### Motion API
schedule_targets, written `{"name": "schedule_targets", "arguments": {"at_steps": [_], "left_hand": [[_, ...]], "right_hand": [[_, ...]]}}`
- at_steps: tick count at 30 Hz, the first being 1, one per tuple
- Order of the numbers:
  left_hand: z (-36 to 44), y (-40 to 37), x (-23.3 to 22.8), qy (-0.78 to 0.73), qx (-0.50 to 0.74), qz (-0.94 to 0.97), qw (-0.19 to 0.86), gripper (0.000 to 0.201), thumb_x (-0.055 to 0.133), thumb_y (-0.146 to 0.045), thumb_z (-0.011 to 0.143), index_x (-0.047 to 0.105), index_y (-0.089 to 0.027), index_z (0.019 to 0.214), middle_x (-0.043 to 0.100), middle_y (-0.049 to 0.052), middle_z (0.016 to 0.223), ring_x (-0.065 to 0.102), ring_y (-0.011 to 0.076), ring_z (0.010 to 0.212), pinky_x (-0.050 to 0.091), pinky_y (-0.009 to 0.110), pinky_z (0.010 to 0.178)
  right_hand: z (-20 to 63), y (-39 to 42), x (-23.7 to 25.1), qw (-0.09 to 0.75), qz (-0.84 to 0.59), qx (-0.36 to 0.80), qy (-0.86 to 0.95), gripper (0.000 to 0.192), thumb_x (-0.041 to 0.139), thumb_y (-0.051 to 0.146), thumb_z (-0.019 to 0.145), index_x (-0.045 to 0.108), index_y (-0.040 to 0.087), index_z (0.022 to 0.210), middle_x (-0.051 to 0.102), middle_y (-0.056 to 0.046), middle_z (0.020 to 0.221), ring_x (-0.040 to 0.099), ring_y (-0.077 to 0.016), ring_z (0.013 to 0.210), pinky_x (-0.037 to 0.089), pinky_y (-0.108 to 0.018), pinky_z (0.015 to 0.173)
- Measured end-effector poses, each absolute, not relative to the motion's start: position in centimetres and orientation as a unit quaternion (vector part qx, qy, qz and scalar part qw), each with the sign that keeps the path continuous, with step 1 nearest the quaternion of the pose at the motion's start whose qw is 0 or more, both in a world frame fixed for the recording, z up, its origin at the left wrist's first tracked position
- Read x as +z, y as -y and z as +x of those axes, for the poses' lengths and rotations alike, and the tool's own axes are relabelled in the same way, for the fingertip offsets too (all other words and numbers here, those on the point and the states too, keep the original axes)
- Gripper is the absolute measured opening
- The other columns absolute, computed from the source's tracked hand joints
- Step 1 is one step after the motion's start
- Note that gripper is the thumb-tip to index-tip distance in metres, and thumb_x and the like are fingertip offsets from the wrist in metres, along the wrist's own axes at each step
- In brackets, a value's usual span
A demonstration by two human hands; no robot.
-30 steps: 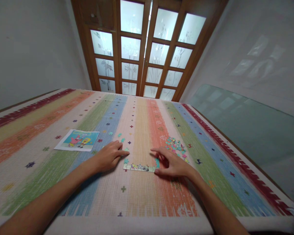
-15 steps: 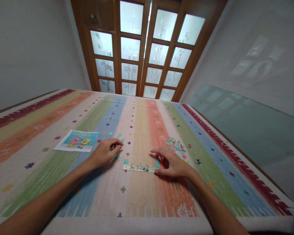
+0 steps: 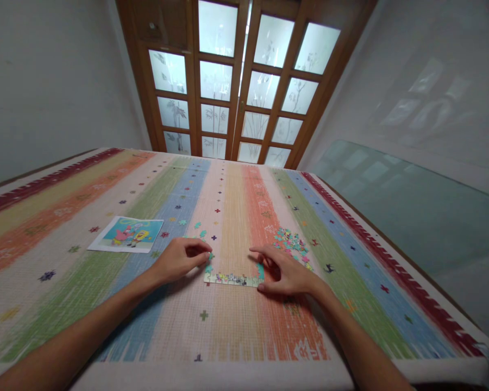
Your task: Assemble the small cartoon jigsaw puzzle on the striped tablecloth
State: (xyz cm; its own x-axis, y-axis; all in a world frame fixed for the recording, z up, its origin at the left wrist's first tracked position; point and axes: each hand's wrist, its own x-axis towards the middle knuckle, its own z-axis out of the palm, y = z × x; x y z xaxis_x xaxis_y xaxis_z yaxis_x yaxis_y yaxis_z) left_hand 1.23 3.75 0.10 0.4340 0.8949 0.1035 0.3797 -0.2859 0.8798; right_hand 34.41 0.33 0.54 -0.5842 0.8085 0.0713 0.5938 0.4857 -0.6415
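My left hand (image 3: 182, 262) pinches a small teal jigsaw piece (image 3: 211, 255) between thumb and fingertips, just above the left corner of a partly joined puzzle (image 3: 233, 279). That puzzle is a long bottom row with short teal sides rising at both ends. At its right end is my right hand (image 3: 285, 271), thumb against the corner and index finger stretched out apart from it. The other right fingers curl beside the teal right side (image 3: 261, 270), partly hiding it. Several loose teal pieces (image 3: 198, 225) lie beyond my left hand.
A heap of mixed puzzle pieces (image 3: 291, 241) lies beyond my right hand. To the left rests a printed cartoon picture (image 3: 132, 234). A striped cloth (image 3: 232, 206) covers the table, with wooden glazed doors (image 3: 236, 103) behind it.
My left hand has moved right and slightly toward me, from the loose teal pieces to the puzzle's left side, with a piece in its fingertips. My right hand stays in place.
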Motion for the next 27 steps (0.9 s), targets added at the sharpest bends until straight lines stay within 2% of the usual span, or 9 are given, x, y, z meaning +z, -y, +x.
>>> {"name": "schedule_targets", "arguments": {"at_steps": [6, 10, 13, 18, 27], "left_hand": [[0.9, -3.9, 0.3, -0.443, 0.271, 0.774, 0.362, 0.024, 0.064, -0.039, 0.085, 0.079, -0.021, 0.090, 0.078, 0.006, 0.084, 0.065, 0.0200, 0.072, 0.050, 0.033, 0.070], [0.7, -4.0, 0.0, -0.445, 0.254, 0.793, 0.332, 0.024, 0.063, -0.038, 0.086, 0.079, -0.021, 0.092, 0.078, 0.007, 0.090, 0.066, 0.0219, 0.081, 0.051, 0.036, 0.078], [0.7, -4.0, -0.4, -0.440, 0.255, 0.806, 0.303, 0.020, 0.065, -0.036, 0.086, 0.079, -0.023, 0.091, 0.077, 0.008, 0.091, 0.066, 0.0238, 0.088, 0.051, 0.040, 0.084], [0.7, -4.0, -0.6, -0.404, 0.262, 0.832, 0.276, 0.017, 0.063, -0.034, 0.089, 0.077, -0.025, 0.087, 0.075, 0.007, 0.086, 0.063, 0.0262, 0.091, 0.050, 0.045, 0.084], [0.8, -4.0, -0.7, -0.397, 0.261, 0.845, 0.246, 0.016, 0.063, -0.032, 0.091, 0.075, -0.022, 0.087, 0.072, 0.007, 0.087, 0.061, 0.0260, 0.090, 0.048, 0.043, 0.085]], "right_hand": [[34.6, -0.3, 0.5, 0.187, -0.433, 0.316, 0.823, 0.088, 0.085, 0.032, 0.066, 0.050, 0.025, 0.147, 0.063, -0.006, 0.109, 0.058, -0.0222, 0.091, 0.050, -0.037, 0.083], [34.6, -0.4, 0.3, 0.184, -0.440, 0.314, 0.821, 0.087, 0.085, 0.030, 0.066, 0.051, 0.024, 0.146, 0.063, -0.005, 0.106, 0.057, -0.0204, 0.087, 0.050, -0.036, 0.081], [34.6, -0.3, 0.3, 0.191, -0.437, 0.316, 0.820, 0.085, 0.084, 0.030, 0.066, 0.052, 0.024, 0.144, 0.063, -0.006, 0.108, 0.058, -0.0218, 0.092, 0.050, -0.037, 0.083], [34.5, -0.3, 0.6, 0.187, -0.432, 0.317, 0.824, 0.082, 0.084, 0.030, 0.068, 0.052, 0.026, 0.144, 0.063, -0.006, 0.110, 0.059, -0.0234, 0.094, 0.051, -0.039, 0.085], [34.5, -0.4, 0.3, 0.188, -0.429, 0.304, 0.829, 0.081, 0.083, 0.031, 0.069, 0.052, 0.024, 0.143, 0.062, -0.004, 0.104, 0.055, -0.0192, 0.083, 0.049, -0.035, 0.077]]}}
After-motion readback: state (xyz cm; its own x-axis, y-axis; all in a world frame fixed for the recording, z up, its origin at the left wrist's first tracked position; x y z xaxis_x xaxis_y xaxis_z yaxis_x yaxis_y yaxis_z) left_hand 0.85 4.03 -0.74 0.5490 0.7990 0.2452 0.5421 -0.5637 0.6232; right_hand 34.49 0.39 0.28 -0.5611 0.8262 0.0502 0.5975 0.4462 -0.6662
